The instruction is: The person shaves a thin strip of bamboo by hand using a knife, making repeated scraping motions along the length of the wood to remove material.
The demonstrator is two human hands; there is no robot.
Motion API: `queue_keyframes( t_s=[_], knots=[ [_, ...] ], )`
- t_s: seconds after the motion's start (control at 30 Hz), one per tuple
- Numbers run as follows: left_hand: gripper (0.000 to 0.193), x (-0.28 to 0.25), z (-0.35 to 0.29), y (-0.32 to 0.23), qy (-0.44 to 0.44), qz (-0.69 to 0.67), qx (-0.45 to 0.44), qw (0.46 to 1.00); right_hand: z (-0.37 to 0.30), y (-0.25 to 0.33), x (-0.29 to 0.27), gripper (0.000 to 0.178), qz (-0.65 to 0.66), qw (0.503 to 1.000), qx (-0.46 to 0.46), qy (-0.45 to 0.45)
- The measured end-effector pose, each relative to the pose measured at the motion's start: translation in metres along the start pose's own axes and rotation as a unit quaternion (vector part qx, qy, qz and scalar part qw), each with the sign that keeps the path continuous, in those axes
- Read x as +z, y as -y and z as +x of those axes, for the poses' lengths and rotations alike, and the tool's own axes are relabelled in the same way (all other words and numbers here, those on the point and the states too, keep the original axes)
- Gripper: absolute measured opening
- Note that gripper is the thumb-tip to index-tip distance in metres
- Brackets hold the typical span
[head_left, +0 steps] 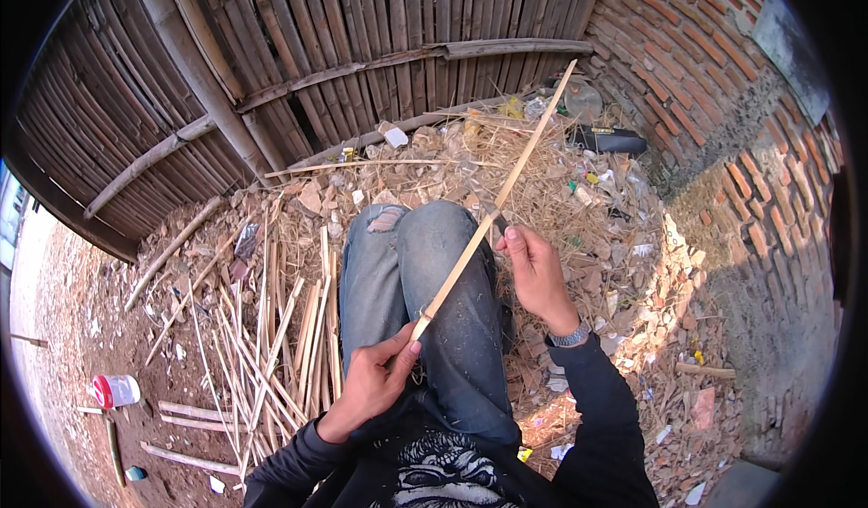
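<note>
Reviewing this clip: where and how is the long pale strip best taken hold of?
Probably by its near, lower end, pinched between thumb and fingers coming from the lower left, as the left hand does. The strip is long, narrow and slants up to the right; the knife in the right hand is by its middle, so this grip stays clear of the blade.

Knife [501, 224]: handle hidden by right fingers [521, 244]. Pale strip [465, 250]: near end covered by left fingers [403, 360]. Shirt print [449, 474] cut off at near edge. Far litter [470, 131]: bits too small to tell.
</note>
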State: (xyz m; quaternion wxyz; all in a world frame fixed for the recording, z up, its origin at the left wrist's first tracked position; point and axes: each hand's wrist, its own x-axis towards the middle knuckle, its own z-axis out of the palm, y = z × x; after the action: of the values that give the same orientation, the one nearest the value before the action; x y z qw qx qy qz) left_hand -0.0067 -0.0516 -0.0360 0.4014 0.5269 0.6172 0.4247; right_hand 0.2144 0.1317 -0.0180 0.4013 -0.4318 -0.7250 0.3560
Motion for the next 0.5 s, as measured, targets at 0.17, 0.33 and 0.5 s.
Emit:
queue_keyframes(
  t_s=[0.17,0.33,0.5],
  knots=[
    [0.037,-0.011,-0.017,0.030,-0.025,0.005,0.038,0.999,0.048,-0.027,-0.028,0.040,-0.122,0.978,-0.026,-0.164],
    [0.033,-0.027,-0.038,0.045,-0.025,0.097,0.024,0.995,0.099,-0.053,-0.055,0.045,-0.189,0.960,-0.030,-0.205],
    [0.031,-0.039,-0.045,0.052,-0.019,0.148,0.039,0.988,0.120,-0.059,-0.062,0.053,-0.205,0.952,-0.026,-0.226]
  ],
)
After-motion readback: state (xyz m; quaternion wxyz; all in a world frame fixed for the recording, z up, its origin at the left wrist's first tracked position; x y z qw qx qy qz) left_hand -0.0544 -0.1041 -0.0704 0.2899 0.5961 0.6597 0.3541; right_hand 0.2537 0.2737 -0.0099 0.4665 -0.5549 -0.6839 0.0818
